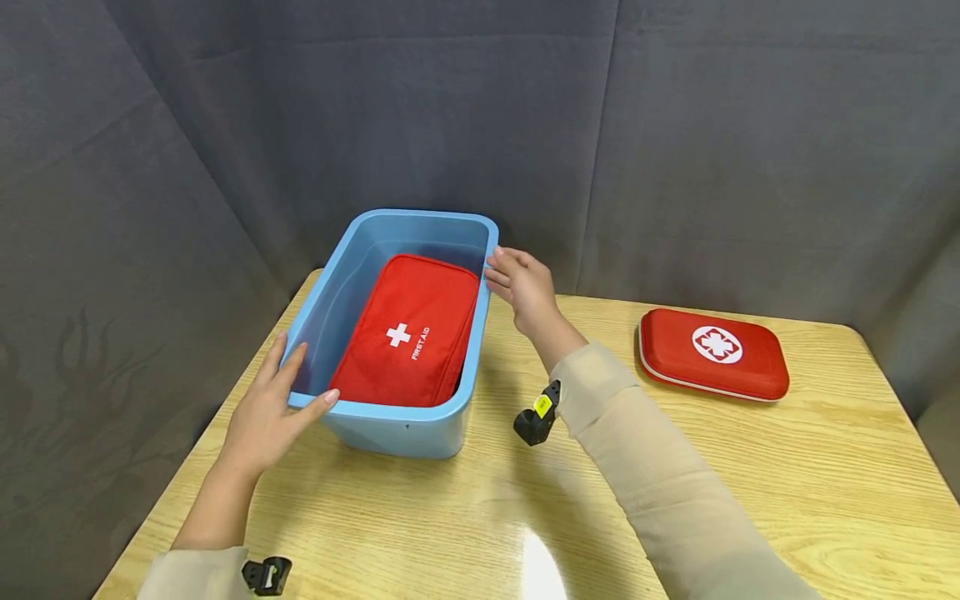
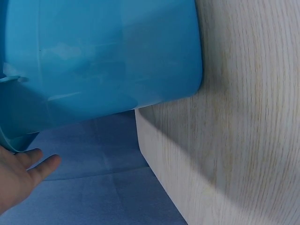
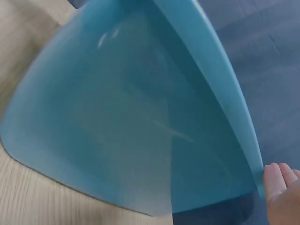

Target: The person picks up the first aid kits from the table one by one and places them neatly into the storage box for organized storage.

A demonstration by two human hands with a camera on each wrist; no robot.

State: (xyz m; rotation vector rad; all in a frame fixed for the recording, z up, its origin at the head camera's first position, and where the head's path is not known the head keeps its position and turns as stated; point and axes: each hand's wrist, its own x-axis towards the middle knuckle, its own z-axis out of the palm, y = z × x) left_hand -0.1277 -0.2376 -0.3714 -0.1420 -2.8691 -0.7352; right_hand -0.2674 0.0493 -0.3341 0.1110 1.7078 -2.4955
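A blue plastic bin [image 1: 408,425] stands on the table's left side, its long side running away from me. Inside it lies a red soft first aid pouch [image 1: 420,300] with a white cross and lettering. At the near left corner of the rim is my left hand [image 1: 262,421], fingers spread along the outside and thumb over the front rim. My right hand [image 1: 528,292] touches the right rim toward the back with extended fingers [image 3: 274,180]. The bin's side wall [image 2: 108,56] fills much of the left wrist view.
A red hard-shell first aid case [image 1: 712,354] with a white round emblem lies on the right part of the wooden table [image 1: 570,517]. A dark grey curtain [image 1: 420,100] hangs close behind the table and along its left edge.
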